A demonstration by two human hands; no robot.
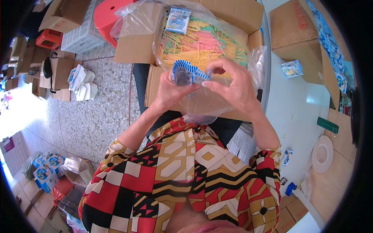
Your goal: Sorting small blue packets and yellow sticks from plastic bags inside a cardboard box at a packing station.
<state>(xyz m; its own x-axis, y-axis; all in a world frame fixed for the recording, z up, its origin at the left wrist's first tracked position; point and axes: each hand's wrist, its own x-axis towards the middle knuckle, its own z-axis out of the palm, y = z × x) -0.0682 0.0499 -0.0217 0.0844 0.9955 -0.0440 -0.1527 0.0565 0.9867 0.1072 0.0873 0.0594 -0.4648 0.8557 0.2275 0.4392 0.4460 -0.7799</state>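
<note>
My left hand (pixel 168 92) is closed round a small blue-and-white striped plastic packet (pixel 182 77), whose mouth gapes toward me. At the packet's right edge, the thumb and fingertips of my right hand (pixel 237 88) pinch the film. Both hands are above the near side of an open cardboard box (pixel 136 44) lined with a clear plastic bag (pixel 204 101). Many thin sticks (pixel 202 42) in pink, yellow and green fill this box. A flat packet (pixel 178 20) with blue striped ends lies on the sticks at the far left. What is inside the held packet cannot be made out.
On the right, a white table (pixel 279 105) bears another packet (pixel 292 68), a large carton (pixel 295 29), a green object (pixel 327 125) and a white round lid-like piece (pixel 322 153). A red stool (pixel 110 19) and white plastic crate (pixel 83 37) stand at far left.
</note>
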